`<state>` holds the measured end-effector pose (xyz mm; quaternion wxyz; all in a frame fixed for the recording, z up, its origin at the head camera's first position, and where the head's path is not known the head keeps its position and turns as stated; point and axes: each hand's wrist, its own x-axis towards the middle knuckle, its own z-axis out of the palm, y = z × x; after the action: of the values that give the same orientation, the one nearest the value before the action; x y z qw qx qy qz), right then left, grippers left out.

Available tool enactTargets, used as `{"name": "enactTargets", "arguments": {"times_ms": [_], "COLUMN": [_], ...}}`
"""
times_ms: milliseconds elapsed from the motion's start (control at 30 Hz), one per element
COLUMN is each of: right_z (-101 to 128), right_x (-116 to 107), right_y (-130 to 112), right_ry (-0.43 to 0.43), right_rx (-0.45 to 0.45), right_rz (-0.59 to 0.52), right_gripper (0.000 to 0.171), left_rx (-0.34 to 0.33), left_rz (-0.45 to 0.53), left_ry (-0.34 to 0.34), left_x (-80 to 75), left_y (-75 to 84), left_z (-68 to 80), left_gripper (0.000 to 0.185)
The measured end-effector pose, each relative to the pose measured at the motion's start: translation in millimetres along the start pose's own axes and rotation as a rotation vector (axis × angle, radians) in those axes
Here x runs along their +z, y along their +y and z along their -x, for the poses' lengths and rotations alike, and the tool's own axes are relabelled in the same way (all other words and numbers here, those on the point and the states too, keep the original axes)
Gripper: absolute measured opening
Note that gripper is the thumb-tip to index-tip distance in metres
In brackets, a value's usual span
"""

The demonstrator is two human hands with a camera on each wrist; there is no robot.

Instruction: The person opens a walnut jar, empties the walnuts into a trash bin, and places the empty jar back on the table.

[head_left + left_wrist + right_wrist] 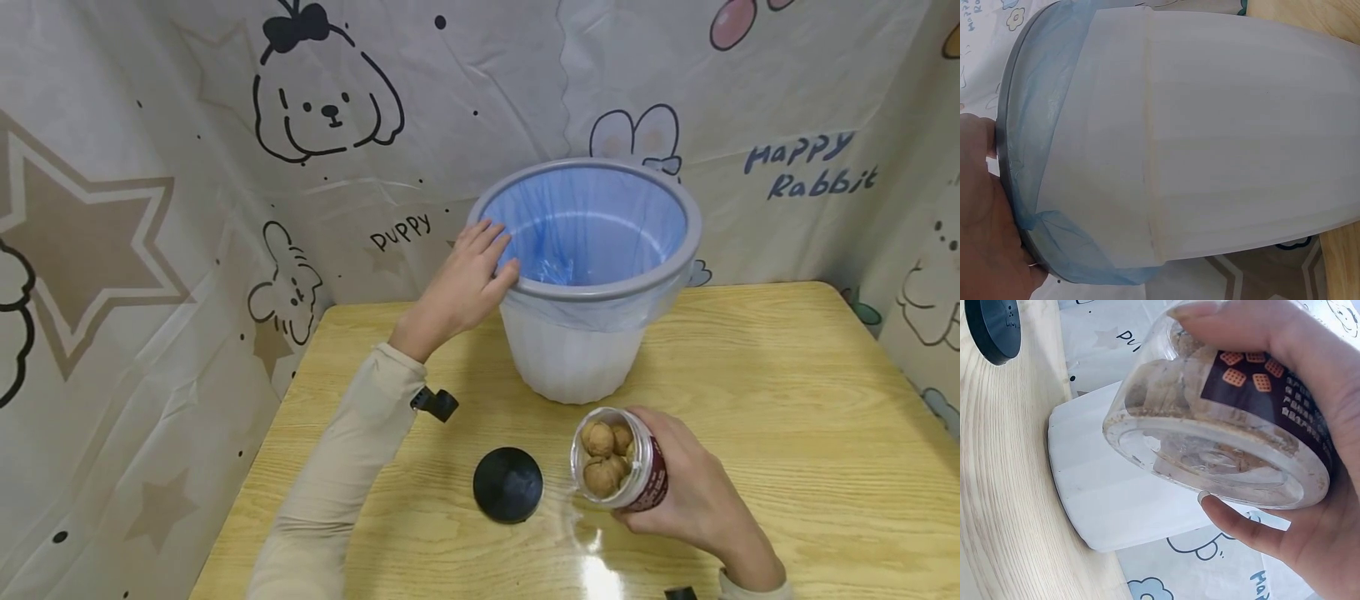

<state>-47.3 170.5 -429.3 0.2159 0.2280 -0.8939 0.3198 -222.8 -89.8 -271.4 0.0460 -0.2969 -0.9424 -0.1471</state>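
My right hand [686, 487] grips a clear plastic jar [1166, 403] with a dark red label, fingers and thumb wrapped round its side. The jar tilts, its open mouth facing up and left, and several walnuts [603, 477] show inside. Crumbs cling near its base in the right wrist view. My left hand [470, 275] rests on the left side of the grey rim of a white trash bin [573, 354], fingers laid over the edge. A blue bag [592, 217] lines the bin and folds over the rim. The black round lid [507, 485] lies on the table left of the jar.
The wooden table [787, 400] carries the bin near its back edge. Behind and at the sides hangs a pale cloth [480, 108] printed with cartoon animals, stars and lettering. A black strap mount [435, 404] sits at my left wrist.
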Motion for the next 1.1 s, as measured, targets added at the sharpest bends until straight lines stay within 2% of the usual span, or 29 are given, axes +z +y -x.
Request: {"name": "enactTargets", "arguments": {"times_ms": [1100], "right_z": [-9], "right_x": [-12], "right_y": [0], "right_ry": [0.079], "right_rx": [0.099], "right_rz": [-0.030], "right_gripper": [0.109], "left_rx": [0.002], "left_rz": [-0.011], "left_ry": [-0.025], "left_x": [-1.4], "left_y": [-0.7], "left_z": [-0.1], "left_gripper": [0.059]}}
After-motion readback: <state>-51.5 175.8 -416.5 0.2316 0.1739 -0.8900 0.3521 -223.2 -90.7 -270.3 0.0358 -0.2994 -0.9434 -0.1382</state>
